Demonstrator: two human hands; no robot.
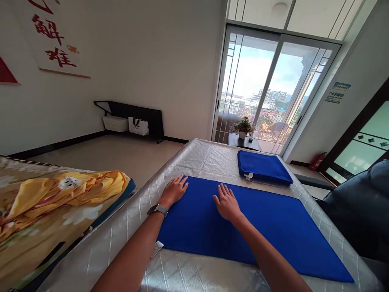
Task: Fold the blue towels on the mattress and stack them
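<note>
A flat blue cloth (273, 227) is spread across a silvery quilted mattress (203, 158), with a small white label (157, 249) sticking out at its near left corner. My left hand (174, 190) lies on the cloth's far left corner, its fingers stretched out. On the middle of the cloth, toward its far edge, my right hand (227, 203) rests flat with fingers extended. Beyond it sits a folded stack of blue cloth (264, 166) with a white tag on its near side. Neither hand grips anything.
To the left, a second bed bears a rumpled yellow cloth (75, 188). A black shelf (136, 111) with a white bag (139, 126) stands by the wall. A potted plant (243, 126) sits on a small table before the glass doors. A dark padded object (361, 207) is at right.
</note>
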